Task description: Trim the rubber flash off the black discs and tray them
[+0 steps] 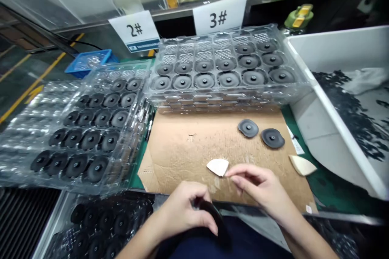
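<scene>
As left hand (180, 210) grips disc (212, 214), right hand (258, 186) beside white wedge (218, 166)

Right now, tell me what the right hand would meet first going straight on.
The white rounded wedge-shaped piece on the brown cardboard sheet comes first: the fingertips of the right hand point at it and sit right by it, though depth hides whether they already touch.

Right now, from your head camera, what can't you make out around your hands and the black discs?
Head view:
- The dark curved piece in the left hand: fingers and shadow hide its shape.
- The black discs at the bottom: cut off by the frame edge, dim.
- The small white slip: any writing too small to read.
</scene>
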The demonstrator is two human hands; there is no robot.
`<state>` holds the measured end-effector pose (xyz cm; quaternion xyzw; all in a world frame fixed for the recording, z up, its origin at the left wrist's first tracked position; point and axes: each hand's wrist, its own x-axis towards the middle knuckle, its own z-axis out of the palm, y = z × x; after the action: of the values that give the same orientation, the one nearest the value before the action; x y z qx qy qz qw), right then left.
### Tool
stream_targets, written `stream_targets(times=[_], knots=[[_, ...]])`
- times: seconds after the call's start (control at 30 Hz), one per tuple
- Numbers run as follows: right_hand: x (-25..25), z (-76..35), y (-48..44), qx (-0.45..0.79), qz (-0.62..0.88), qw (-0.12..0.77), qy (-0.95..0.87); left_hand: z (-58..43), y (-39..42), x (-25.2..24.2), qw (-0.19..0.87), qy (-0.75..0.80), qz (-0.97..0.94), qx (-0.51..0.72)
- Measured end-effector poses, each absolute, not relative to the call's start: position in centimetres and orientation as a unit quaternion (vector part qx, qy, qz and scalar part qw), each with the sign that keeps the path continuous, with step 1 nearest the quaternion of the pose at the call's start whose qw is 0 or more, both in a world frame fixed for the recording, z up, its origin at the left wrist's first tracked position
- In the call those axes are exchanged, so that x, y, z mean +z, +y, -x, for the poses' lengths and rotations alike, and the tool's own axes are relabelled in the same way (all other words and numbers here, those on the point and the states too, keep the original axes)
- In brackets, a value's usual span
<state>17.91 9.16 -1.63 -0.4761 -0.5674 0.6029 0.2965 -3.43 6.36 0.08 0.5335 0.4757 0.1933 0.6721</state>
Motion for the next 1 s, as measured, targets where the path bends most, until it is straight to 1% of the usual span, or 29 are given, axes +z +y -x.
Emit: stream_targets(times=[0.07,0.1,0.13,0.3,0.4,0.53,0.6,0.73,0.87,1.0], knots=[[-3.5,-18.0,10.4,0.456,0.526,0.301,-0.651,4.2,6.0,-0.4,0.687,0.51,-0.483,0.186],[-4.2,-17.8,11.2,0.404,0.524,0.298,-0.688,4.7,5.8,-0.5,0.683,0.526,-0.468,0.196],[-4.8,-17.4,12.0,0.38,0.503,0.289,-0.721,5.3,5.7,-0.5,0.674,0.541,-0.459,0.207],[-5.3,-12.4,17.1,0.441,0.341,0.2,-0.805,8.8,5.9,1.6,0.623,0.611,-0.413,0.26],[-6.1,-8.6,19.8,0.451,0.297,0.201,-0.817,10.6,6.4,3.5,0.597,0.637,-0.393,0.288],[-8.4,-5.8,21.5,0.454,0.267,0.221,-0.821,13.3,7.3,5.8,0.57,0.671,-0.359,0.31],[-9.4,-5.7,21.7,0.455,0.263,0.23,-0.819,15.2,8.1,6.8,0.514,0.717,-0.374,0.287],[-9.8,-6.3,21.4,0.471,0.253,0.239,-0.811,20.8,11.9,8.3,0.31,0.822,-0.412,0.242],[-9.6,-6.5,21.5,0.476,0.253,0.249,-0.805,26.8,18.9,8.8,0.18,0.865,-0.405,0.237],[-10.6,-6.4,21.7,0.466,0.25,0.273,-0.804,31.6,26.8,7.8,0.052,0.893,-0.405,0.192]])
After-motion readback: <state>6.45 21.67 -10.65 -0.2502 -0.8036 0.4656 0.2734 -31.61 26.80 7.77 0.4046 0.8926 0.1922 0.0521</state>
